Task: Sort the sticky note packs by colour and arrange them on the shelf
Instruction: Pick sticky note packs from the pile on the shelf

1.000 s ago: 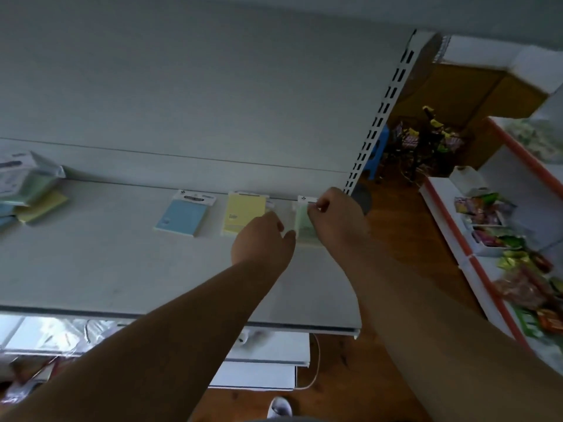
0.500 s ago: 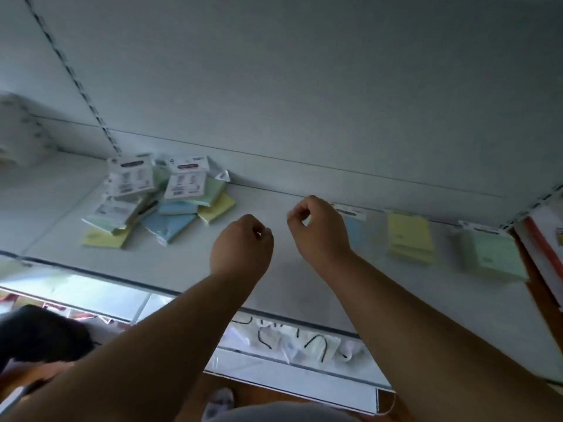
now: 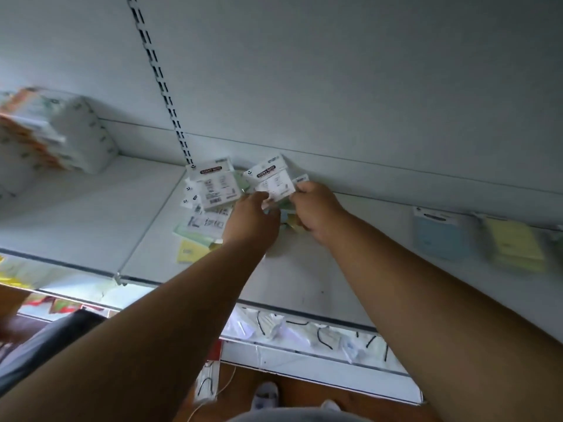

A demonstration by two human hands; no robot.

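Both hands meet at a jumbled pile of plastic-wrapped sticky note packs by the white metal shelf's back edge — left hand and right hand pinch one white-labelled pack. Toward the right end lie a pale blue pack and a yellow pack.

Both forearms are bare with no sleeves, watch or rings showing, a grey garment covers the torso at the bottom edge, and white shoes are worn.

**Shelf layout**

Heap of packs sits on shelf, against back wall, w/ both hands in its right side. Two single packs lie far right. Wrapped stack far left.
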